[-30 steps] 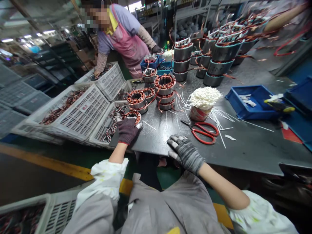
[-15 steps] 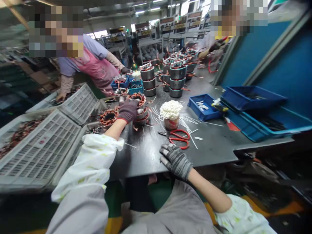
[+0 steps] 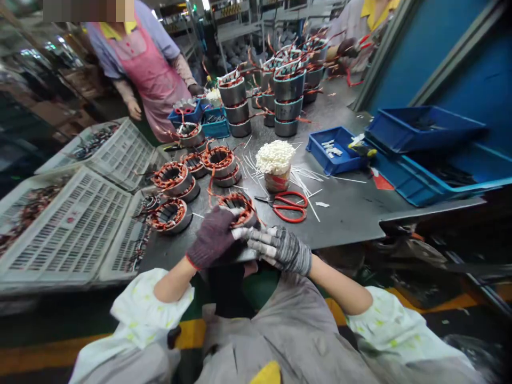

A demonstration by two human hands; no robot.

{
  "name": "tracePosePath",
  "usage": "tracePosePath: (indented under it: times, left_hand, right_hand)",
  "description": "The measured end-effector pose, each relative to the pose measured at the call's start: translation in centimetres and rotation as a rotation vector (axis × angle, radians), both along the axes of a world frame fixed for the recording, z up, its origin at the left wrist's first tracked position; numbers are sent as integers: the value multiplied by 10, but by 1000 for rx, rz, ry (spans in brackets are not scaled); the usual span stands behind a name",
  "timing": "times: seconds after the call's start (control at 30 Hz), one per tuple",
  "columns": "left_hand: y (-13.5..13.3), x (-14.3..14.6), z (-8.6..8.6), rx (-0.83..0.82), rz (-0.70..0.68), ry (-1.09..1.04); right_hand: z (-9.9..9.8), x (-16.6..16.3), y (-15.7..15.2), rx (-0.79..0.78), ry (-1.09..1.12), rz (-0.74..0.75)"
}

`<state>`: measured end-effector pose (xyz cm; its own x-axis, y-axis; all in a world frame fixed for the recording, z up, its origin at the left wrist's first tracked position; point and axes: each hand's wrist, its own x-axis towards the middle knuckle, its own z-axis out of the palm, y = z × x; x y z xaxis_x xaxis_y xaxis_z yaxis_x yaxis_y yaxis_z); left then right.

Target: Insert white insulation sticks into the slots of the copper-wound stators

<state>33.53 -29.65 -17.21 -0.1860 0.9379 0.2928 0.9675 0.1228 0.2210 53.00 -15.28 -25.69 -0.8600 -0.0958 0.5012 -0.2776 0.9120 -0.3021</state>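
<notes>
At the table's front edge, my left hand (image 3: 214, 234), in a dark maroon glove, is closed on a motor stator (image 3: 239, 205) with orange-red copper windings. My right hand (image 3: 282, 249), in a grey striped glove with pale fingertips, meets the stator's near right side, its fingers pressed against it. The gloves cover much of the stator's lower part. Just beyond my right hand lie red-handled scissors (image 3: 290, 206). Behind them stands a tub (image 3: 277, 181) packed with a bundle of white sticks or tubes (image 3: 276, 157). More stators (image 3: 170, 215) sit to the left, some stacked.
White plastic crates (image 3: 68, 229) with wound parts stand left. Taller stator stacks (image 3: 288, 106) rise at the back. A small blue bin (image 3: 332, 152) and larger blue trays (image 3: 444, 181) are at right. Loose white strips lie on the table (image 3: 344, 224). Two co-workers (image 3: 148, 69) are across it.
My left hand has come back from the stator stack toward the table's front edge, bringing a stator. My right hand has shifted slightly left to meet it. The view has tilted downward.
</notes>
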Motion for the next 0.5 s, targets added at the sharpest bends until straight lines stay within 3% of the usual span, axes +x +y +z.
tracePosePath:
  times: [0.03, 0.1, 0.2, 0.33, 0.4, 0.47, 0.5]
  left_hand:
    - [-5, 13, -10, -84, -8, 26]
    - [-12, 30, -24, -178, 18, 66]
    - [-20, 33, -30, -123, -6, 20]
    - [-47, 11, -25, 122, -154, -162]
    - [-62, 5, -28, 203, -155, -43]
    - [-71, 7, -34, 166, -208, 101]
    - [-71, 11, -36, 126, -250, 115]
  right_hand:
    - [1, 0, 0, 4, -10, -17]
    - [6, -4, 3, -39, -15, -201]
    - [13, -13, 13, -152, -99, -536]
    - [22, -9, 35, -247, -256, -547]
    - [32, 0, 42, -296, -162, -612]
    - [44, 7, 40, -272, -41, -664]
    - [51, 7, 35, -220, -23, -617]
